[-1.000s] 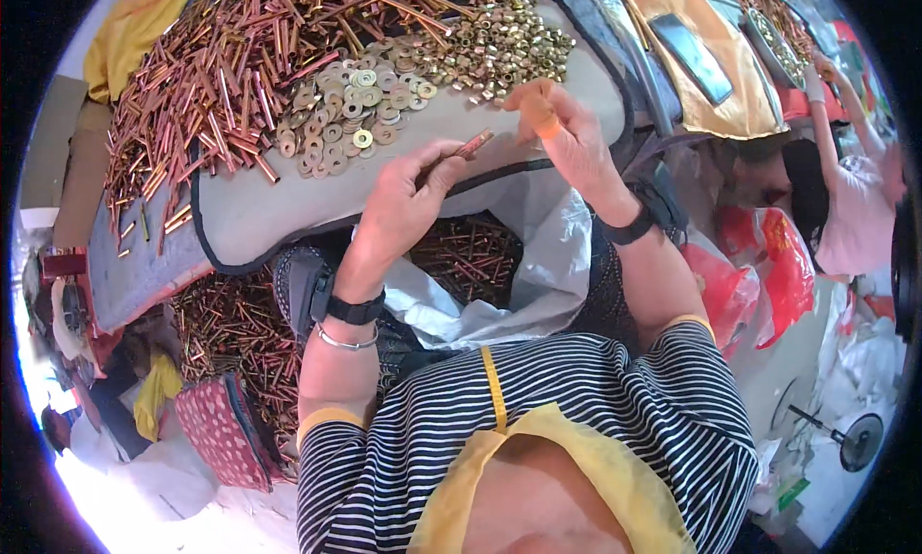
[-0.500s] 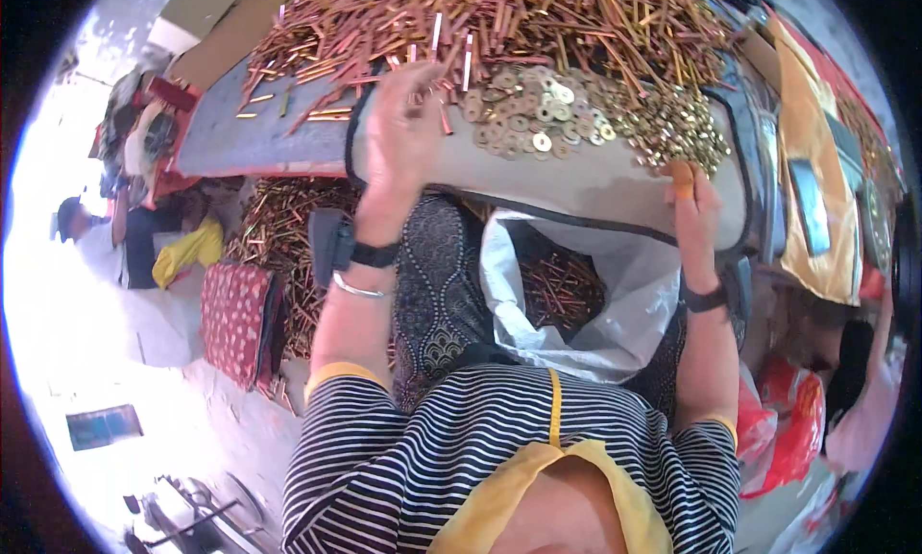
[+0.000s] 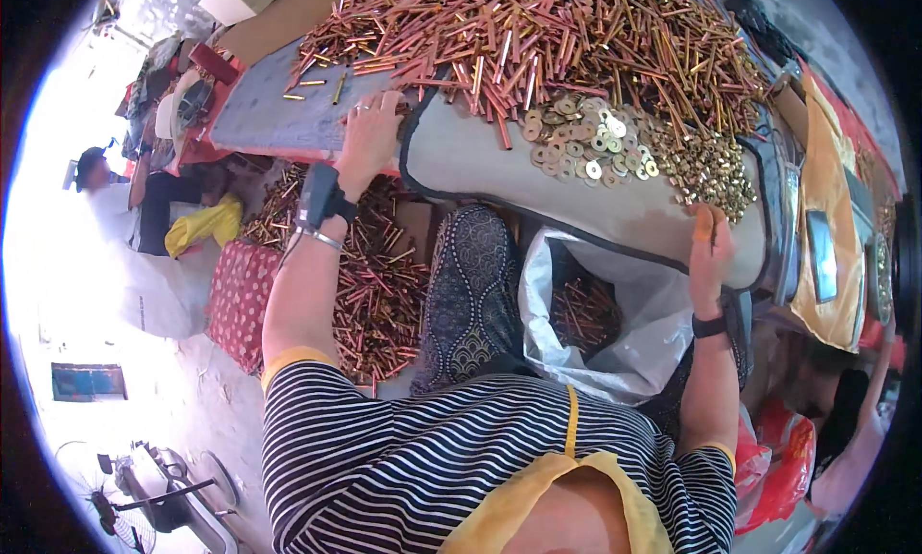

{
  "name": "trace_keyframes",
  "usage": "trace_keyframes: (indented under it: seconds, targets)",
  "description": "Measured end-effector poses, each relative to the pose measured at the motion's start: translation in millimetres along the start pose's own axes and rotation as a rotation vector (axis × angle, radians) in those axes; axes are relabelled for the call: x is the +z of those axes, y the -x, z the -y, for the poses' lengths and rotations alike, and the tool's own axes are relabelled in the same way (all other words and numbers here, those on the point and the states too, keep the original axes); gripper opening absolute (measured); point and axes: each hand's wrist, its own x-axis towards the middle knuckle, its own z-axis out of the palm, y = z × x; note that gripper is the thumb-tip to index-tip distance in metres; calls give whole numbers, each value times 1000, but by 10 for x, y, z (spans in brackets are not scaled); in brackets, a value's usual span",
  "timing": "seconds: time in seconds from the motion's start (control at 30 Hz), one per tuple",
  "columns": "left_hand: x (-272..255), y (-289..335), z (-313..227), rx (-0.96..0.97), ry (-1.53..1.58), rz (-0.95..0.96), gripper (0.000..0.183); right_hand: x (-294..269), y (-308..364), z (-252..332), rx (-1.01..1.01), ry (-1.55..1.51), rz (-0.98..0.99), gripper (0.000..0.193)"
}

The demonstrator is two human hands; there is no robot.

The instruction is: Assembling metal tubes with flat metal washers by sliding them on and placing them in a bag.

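Note:
My left hand (image 3: 371, 139) is over the near edge of the blue work surface (image 3: 264, 112), just left of the grey mat (image 3: 499, 160). Its fingers are bent but apart, and nothing shows in them. My right hand (image 3: 709, 252) is at the mat's right side, fingers pressed together, with orange tape (image 3: 704, 223) round one finger. What they pinch, if anything, is too small to make out. Just beyond lies a heap of small brass-coloured nuts (image 3: 715, 170). Flat round washers (image 3: 586, 141) are spread to its left. Behind them rises a big pile of coppery metal tubes (image 3: 538, 36).
Between my knees an open white sack (image 3: 653, 333) holds more tubes. Further tubes (image 3: 375, 314) heap on the floor at left, beside a red dotted cushion (image 3: 238, 304). Red plastic bags (image 3: 783, 468) lie at right. Another person (image 3: 96, 180) sits far left.
My left hand has moved left, off the mat and away from the tubes, and its wrist has turned. My right hand remains near the nuts. The whole view has shifted slightly.

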Motion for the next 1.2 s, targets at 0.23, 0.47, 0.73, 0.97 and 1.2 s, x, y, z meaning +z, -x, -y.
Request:
trace_keyframes:
  seconds: [0.23, 0.47, 0.73, 0.97, 1.2]
  targets:
    - [-93, -99, 34, -511, 473, -393, 23, -46, 33, -103, 41, 37, -1, 23]
    - [55, -305, 827, -398, 169, 264, 26, 11, -5, -23, -9, 49, -8, 22]
    - [67, -179, 455, -487, 23, -155, 26, -26, 53, -47, -12, 72, 6, 19]
    - [280, -425, 1470, -739, 145, -304, 38, 0, 57, -177, -63, 97, 11, 23]
    - [509, -477, 1365, -663, 24, -37, 41, -5, 24, 18, -45, 117, -2, 17]
